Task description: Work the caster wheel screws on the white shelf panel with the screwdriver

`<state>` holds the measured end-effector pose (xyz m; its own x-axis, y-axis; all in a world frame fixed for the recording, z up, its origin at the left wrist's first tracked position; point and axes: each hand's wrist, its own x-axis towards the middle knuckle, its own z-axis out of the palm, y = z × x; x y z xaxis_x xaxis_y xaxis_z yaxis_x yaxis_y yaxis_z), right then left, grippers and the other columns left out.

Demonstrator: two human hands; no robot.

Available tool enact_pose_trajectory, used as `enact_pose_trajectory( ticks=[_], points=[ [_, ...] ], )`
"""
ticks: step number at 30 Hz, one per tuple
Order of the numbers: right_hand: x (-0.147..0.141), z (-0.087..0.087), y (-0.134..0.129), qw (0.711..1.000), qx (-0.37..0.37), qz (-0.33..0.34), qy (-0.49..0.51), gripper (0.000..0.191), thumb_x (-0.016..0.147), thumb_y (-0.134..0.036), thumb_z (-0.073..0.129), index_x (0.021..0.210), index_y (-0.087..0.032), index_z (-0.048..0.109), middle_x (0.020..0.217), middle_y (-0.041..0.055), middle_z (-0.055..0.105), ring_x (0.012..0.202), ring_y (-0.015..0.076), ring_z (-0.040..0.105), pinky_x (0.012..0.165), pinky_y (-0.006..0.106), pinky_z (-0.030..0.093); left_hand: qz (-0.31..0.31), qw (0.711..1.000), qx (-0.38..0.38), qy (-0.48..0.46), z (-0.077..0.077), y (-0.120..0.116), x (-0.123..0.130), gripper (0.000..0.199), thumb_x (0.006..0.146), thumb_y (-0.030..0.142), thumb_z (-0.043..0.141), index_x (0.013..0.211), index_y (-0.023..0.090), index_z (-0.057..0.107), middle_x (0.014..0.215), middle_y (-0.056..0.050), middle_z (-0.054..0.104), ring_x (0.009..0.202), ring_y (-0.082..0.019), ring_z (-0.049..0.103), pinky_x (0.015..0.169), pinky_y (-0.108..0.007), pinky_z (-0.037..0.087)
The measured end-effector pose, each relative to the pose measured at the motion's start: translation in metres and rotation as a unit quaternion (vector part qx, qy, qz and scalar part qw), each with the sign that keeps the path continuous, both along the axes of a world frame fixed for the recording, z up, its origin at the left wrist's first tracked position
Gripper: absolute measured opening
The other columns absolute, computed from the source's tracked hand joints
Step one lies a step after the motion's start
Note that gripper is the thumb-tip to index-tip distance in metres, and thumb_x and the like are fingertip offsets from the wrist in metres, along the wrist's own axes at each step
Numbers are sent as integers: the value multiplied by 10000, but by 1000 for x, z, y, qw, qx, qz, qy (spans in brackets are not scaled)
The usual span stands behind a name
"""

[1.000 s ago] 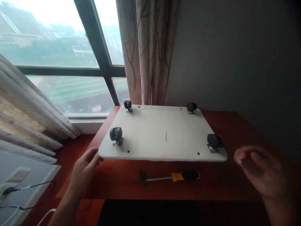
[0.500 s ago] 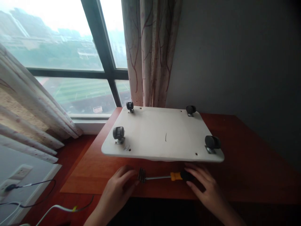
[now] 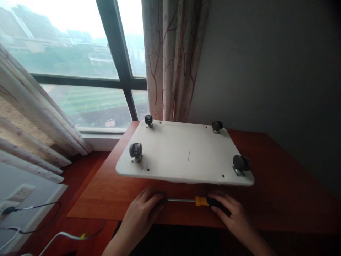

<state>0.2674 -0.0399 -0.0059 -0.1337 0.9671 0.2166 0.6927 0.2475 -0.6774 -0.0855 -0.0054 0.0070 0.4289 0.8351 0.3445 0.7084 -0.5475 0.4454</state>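
My left hand (image 3: 145,209) is closed around a small cluster of dark screws (image 3: 162,198) at the tip end of a screwdriver (image 3: 201,201); the fingers hide most of the cluster. My right hand (image 3: 229,208) has its fingers closed on the screwdriver's black and yellow handle. The metal shaft points left, low over the wooden table. Just beyond both hands lies a white board (image 3: 176,149) with a black caster (image 3: 135,151) standing up near each corner. Small dark holes and pen marks show on its surface.
The red-brown table (image 3: 271,177) extends to both sides of the board. Behind it are a patterned curtain (image 3: 170,71), a window at left and a grey wall. Cables (image 3: 64,234) and a wall socket (image 3: 21,193) are at the lower left.
My left hand has moved slightly right and closed over the screws. My right hand has closed on the screwdriver handle. The view has shifted slightly.
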Motion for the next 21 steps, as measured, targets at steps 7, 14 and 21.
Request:
enact_pose_trajectory(
  ticks=[7,14,21],
  points=[
    [4,-3,-7,999,-11,-32,33,267,923,-418,652,1117,-299,793,1177,70,762,1093,249,732,949,338,601,5,1000,9,-7,4,-2,4,201,957,229,580,1105,267,710,1069,-82,717,929,-226,722,790,-321,623],
    [5,-1,-10,998,-6,-43,45,283,918,-442,653,1122,-311,799,1165,69,768,1084,255,737,943,337,605,8,1000,16,-13,4,-2,14,183,963,224,576,1096,257,697,1041,-86,704,913,-235,711,768,-334,616],
    [7,0,-12,997,-11,-57,51,291,910,-464,659,1097,-300,810,1159,79,770,1083,255,738,936,328,604,4,1000,8,28,3,0,24,215,946,169,573,1099,263,692,1068,-82,701,929,-249,708,774,-357,618]
  ],
)
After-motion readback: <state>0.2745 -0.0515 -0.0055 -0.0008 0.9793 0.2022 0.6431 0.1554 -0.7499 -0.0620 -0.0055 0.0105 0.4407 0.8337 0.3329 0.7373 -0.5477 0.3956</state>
